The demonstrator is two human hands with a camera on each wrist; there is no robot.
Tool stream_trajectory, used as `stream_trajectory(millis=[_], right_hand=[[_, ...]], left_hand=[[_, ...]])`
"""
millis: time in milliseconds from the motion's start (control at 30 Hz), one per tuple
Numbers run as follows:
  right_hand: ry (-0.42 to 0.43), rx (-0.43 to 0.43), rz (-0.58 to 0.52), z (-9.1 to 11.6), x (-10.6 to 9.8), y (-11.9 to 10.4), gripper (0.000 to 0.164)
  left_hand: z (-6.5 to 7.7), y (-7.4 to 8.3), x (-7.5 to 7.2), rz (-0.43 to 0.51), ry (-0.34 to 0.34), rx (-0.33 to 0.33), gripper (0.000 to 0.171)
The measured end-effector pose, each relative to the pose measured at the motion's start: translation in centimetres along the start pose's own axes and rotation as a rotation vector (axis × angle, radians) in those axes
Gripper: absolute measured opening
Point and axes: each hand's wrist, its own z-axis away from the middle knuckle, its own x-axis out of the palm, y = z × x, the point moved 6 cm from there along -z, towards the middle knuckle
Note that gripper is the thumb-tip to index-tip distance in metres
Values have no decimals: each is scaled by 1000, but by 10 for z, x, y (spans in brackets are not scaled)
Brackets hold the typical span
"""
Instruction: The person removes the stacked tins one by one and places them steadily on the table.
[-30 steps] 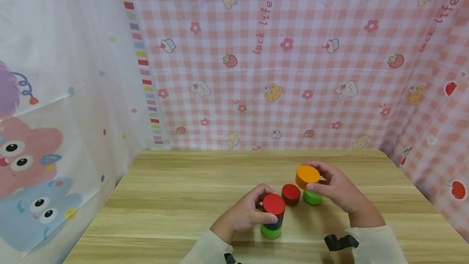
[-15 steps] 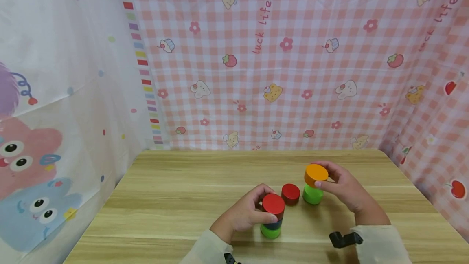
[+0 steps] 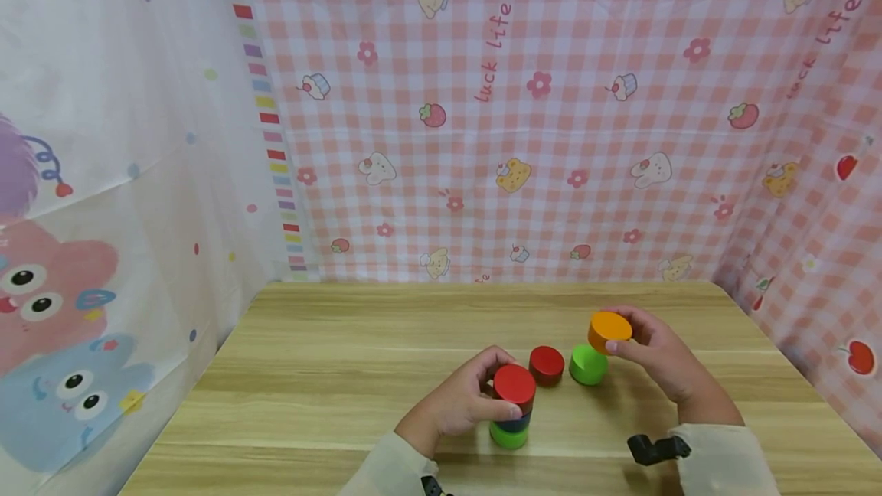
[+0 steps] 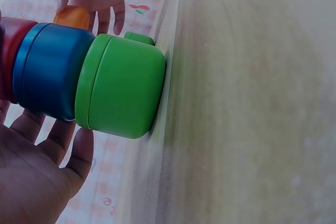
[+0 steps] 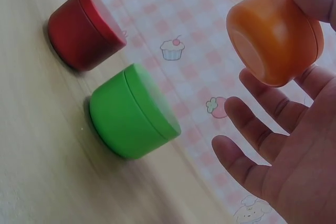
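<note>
My left hand (image 3: 463,398) holds the top of a stack of small round lidded tins: a red tin (image 3: 514,384) uppermost, a blue tin (image 4: 50,72) in the middle, a green tin (image 4: 123,86) on the table. In my right hand (image 3: 656,354) an orange tin (image 5: 275,35) is pinched between thumb and index finger, held in the air, its other fingers spread. Just left of and below it, a second green tin (image 5: 134,114) stands on the table. Beside that is another red tin (image 5: 86,30), lid up.
The wooden table (image 3: 331,373) runs back to a pink checked cloth (image 3: 468,174) hung behind it. Another printed cloth (image 3: 158,136) hangs along the left side. A black wrist mount (image 3: 658,450) sits by my right sleeve.
My right hand has carried the orange tin to the right, from over the second green tin's left side to its upper right, uncovering that tin's lid. My left hand and the stack stay put.
</note>
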Motion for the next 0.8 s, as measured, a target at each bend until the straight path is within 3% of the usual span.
stream_trajectory(millis=[433, 800], right_hand=[[36, 63, -55, 4, -11, 16, 42], [56, 127, -24, 6, -20, 30, 45]], left_hand=[[1, -1, 0, 2, 10, -12, 44], [0, -1, 0, 4, -2, -5, 43]])
